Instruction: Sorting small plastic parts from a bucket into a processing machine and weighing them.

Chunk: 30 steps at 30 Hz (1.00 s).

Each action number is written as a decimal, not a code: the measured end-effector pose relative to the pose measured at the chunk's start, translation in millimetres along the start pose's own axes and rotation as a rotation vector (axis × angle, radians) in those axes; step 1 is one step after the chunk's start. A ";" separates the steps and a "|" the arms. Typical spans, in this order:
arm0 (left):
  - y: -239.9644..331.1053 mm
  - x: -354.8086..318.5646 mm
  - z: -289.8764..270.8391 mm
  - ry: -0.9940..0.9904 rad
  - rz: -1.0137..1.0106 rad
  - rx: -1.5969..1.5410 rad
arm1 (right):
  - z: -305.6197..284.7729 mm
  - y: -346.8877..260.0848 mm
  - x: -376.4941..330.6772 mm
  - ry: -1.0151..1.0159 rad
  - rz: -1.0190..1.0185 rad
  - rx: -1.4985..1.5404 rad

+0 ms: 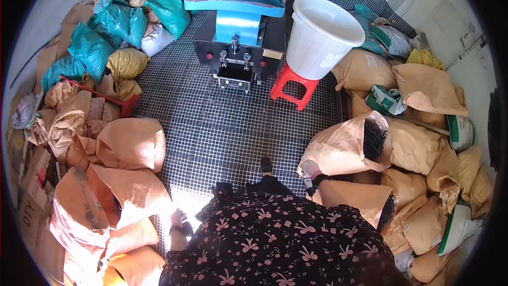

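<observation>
At the right, my right hand [311, 169] is closed on the lower left corner of a large brown paper sack [338, 145]. The sack lies on its side on other sacks, its mouth gaping to show dark, stringy-looking material [374, 140]. A dark band circles my right wrist, and a small grey and black item hangs by that hand. My left hand [178, 216] hangs low beside my skirt in strong sunlight, near an open brown sack [135, 193]. Glare hides its fingers, so I cannot tell their pose.
A blue-topped machine [235, 26] stands ahead on dark tiled floor [211, 132]. Beside it, a white tub [325, 37] rests on a red stool [293, 87]. Teal bags [119, 18] and brown sacks line the left wall. A red dustpan [130, 106] lies among them. More sacks [418, 143] crowd the right.
</observation>
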<state>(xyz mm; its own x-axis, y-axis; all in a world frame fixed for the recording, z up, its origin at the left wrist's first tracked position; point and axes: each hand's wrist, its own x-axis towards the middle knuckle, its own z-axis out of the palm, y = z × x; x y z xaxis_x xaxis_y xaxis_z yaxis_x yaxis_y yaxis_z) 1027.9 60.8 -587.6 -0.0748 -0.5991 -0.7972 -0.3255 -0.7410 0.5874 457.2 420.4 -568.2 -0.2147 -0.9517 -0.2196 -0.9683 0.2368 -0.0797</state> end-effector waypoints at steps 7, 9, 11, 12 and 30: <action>23.5 -19.4 70.8 0.048 0.006 -0.037 | -84.2 39.9 66.7 -0.330 0.754 0.695; 55.4 -32.8 103.0 0.030 -0.114 0.034 | -115.5 66.0 72.4 -0.265 0.779 0.681; 70.5 -33.2 121.2 0.043 -0.095 0.044 | -123.8 93.2 81.5 -0.233 0.774 0.675; 77.9 -33.3 128.8 0.048 -0.083 0.063 | -124.2 107.7 85.9 -0.068 0.712 0.601; 414.5 -158.4 405.0 -0.813 0.806 0.164 | -388.3 18.4 254.8 0.298 -0.068 1.832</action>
<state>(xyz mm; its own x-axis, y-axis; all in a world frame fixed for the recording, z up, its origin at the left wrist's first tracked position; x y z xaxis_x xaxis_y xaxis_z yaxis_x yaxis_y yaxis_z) 523.1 -28.6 -274.5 -0.8817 -0.4635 -0.0886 -0.0214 -0.1484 0.9887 335.0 106.4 -248.1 -0.3951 -0.9181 -0.0308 0.3110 -0.1021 -0.9449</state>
